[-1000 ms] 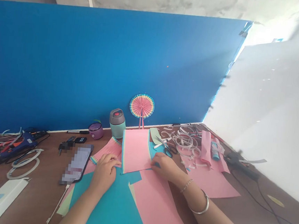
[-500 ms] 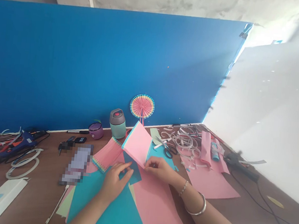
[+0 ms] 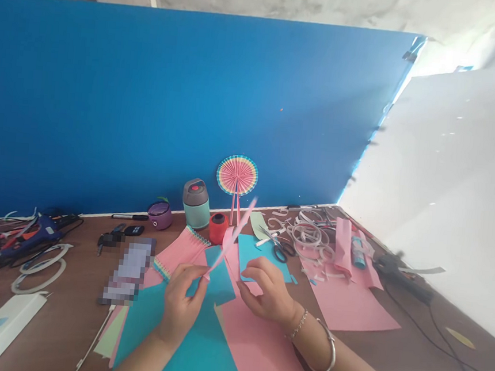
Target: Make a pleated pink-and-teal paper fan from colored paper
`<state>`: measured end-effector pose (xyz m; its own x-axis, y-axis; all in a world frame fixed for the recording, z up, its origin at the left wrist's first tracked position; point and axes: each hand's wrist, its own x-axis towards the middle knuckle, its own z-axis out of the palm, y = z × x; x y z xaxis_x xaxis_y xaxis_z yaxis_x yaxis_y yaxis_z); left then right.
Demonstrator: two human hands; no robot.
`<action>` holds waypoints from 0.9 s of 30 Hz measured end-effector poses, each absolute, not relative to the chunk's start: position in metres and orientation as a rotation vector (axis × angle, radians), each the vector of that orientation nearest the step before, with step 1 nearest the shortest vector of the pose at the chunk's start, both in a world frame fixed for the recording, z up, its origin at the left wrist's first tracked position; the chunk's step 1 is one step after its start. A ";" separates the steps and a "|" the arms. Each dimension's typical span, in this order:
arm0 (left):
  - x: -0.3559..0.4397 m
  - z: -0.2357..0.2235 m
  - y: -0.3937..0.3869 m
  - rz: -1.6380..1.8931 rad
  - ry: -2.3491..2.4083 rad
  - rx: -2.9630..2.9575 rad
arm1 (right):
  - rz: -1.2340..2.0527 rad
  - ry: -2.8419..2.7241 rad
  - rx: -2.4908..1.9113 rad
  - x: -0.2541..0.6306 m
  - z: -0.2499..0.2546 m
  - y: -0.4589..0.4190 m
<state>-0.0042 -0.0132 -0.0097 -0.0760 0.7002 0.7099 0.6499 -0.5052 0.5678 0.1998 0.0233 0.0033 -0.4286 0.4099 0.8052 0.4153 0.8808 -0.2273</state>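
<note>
My left hand (image 3: 182, 301) pinches the lower corner of a pink paper sheet (image 3: 233, 233), which stands up edge-on above the table. My right hand (image 3: 266, 291) hovers beside it with curled fingers spread, holding nothing, over a pink sheet (image 3: 254, 348). Beneath both hands lie teal sheets (image 3: 198, 348) and a smaller teal piece (image 3: 262, 256). A pleated pink strip (image 3: 181, 252) lies just left of the raised sheet.
A red thread spool (image 3: 218, 228), a grey-green bottle (image 3: 195, 203), a purple cup (image 3: 160, 215) and a paper fan (image 3: 237, 176) stand by the blue wall. Scissors (image 3: 277, 245), tape scraps, a glue stick (image 3: 357, 251), a phone (image 3: 130, 269) and a glue gun (image 3: 30, 233) lie around.
The pink sheet went from lying flat to being lifted upright. My left hand took its corner and my right hand let go. The red spool behind it came into sight.
</note>
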 end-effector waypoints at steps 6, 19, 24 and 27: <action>-0.007 -0.003 -0.019 1.470 1.594 2.687 | -0.339 -2.046 -0.518 0.195 0.008 0.012; -0.014 -0.015 -0.006 1.313 1.601 2.467 | -0.340 -2.124 -0.764 0.212 0.007 0.029; -0.015 -0.018 -0.005 1.382 1.534 2.190 | -0.243 -2.074 -0.844 0.212 0.007 0.030; -0.015 -0.017 -0.010 1.552 1.470 2.241 | -0.263 -2.046 -0.669 0.216 0.009 0.026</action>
<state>-0.0147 -0.0100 -0.0167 0.0476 0.7086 0.7040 0.6643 -0.5488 0.5074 0.2156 0.0263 0.0094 -0.4142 0.3547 0.8382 0.5554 0.8281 -0.0760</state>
